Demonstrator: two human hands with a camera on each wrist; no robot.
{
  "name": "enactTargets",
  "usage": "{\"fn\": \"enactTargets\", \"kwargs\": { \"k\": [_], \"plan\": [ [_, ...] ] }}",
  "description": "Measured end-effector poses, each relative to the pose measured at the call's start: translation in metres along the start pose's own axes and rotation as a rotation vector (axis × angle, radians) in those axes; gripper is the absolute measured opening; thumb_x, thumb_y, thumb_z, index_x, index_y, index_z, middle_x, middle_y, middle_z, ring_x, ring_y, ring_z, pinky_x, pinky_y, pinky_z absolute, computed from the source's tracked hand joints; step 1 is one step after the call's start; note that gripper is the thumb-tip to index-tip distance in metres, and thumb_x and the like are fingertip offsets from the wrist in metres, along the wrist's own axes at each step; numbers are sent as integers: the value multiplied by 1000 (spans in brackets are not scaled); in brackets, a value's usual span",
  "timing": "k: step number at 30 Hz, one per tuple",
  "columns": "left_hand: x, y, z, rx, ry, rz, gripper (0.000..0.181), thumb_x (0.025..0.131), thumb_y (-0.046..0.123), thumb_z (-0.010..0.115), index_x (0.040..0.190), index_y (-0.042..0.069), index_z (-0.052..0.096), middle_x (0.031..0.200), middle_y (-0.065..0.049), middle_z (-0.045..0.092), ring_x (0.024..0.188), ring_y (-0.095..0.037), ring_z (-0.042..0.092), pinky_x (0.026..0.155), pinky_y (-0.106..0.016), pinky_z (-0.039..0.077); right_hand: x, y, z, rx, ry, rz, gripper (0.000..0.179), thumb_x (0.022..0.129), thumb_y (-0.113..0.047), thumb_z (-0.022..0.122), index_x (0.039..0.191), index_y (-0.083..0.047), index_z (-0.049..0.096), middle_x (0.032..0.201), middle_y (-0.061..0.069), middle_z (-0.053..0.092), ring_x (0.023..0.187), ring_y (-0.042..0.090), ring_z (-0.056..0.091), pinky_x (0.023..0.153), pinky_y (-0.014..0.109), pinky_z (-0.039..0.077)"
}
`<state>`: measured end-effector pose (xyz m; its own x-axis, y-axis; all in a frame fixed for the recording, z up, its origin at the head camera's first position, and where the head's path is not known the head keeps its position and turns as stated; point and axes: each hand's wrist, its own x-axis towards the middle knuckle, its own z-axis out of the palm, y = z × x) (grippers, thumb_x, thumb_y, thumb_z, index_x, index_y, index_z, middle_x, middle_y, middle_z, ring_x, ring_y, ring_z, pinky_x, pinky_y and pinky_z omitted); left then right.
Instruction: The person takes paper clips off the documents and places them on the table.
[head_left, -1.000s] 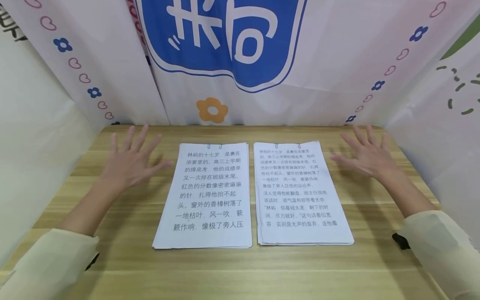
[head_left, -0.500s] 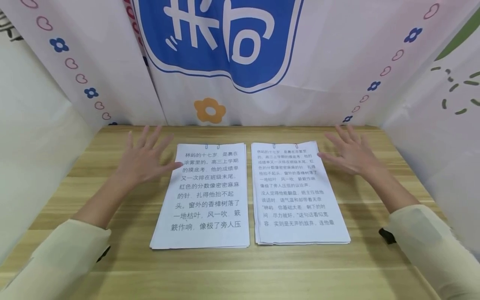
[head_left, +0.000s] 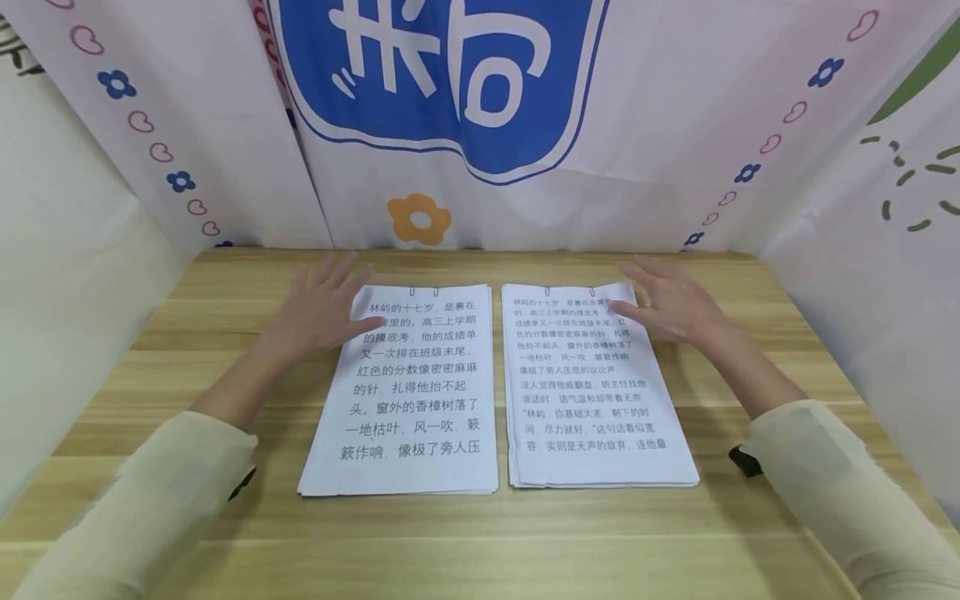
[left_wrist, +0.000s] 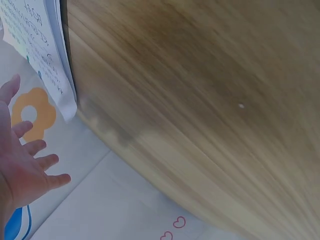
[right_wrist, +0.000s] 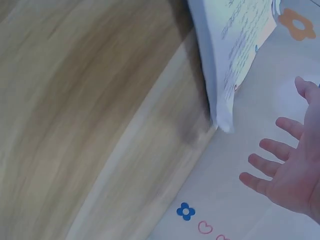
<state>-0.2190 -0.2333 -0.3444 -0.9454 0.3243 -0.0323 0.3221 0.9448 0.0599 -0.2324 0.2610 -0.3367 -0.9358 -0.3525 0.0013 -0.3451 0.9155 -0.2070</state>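
Two stacks of printed paper lie side by side on the wooden table. Over the upper left corner of the left paper stack (head_left: 420,392) is my left hand (head_left: 318,308), fingers spread, its thumb overlapping the print. My right hand (head_left: 667,300) overlaps the upper right corner of the right paper stack (head_left: 592,400), also with fingers spread and nothing held. Small paper clips (head_left: 412,292) sit along the top edge of each stack. Both wrist views show the palm side, as with the left hand (left_wrist: 30,170) and the right hand (right_wrist: 295,170), held above the tabletop beside the paper.
The wooden table (head_left: 450,542) ends at a white printed curtain (head_left: 600,208) with a blue sign and an orange flower (head_left: 418,219). White sheets hang at both sides. A narrow gap of tabletop separates the two stacks.
Both hands have moved inward from the table's sides, the left hand rightward and the right hand leftward, and now overlap the stacks' outer upper corners. The paper stays in place.
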Motion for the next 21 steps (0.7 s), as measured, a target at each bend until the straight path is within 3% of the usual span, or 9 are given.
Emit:
{"fn": "enactTargets", "kwargs": {
  "k": [11, 21],
  "plan": [
    [14, 6, 6, -94, -5, 17, 76, 100, 42, 66, 158, 3, 37, 164, -30, 26, 149, -52, 26, 118, -71, 19, 15, -26, 8, 143, -7, 10, 70, 101, -47, 63, 155, -7, 45, 159, 22, 43, 147, 45, 36, 117, 66, 29],
    [29, 2, 14, -204, -21, 3, 65, 98, 21, 69, 153, -3, 43, 158, -32, 35, 146, -52, 32, 117, -71, 24, 33, -52, 14, 248, -16, -34, 63, 100, -41, 67, 150, -5, 52, 153, 18, 52, 142, 40, 47, 115, 59, 39]
  ]
}}
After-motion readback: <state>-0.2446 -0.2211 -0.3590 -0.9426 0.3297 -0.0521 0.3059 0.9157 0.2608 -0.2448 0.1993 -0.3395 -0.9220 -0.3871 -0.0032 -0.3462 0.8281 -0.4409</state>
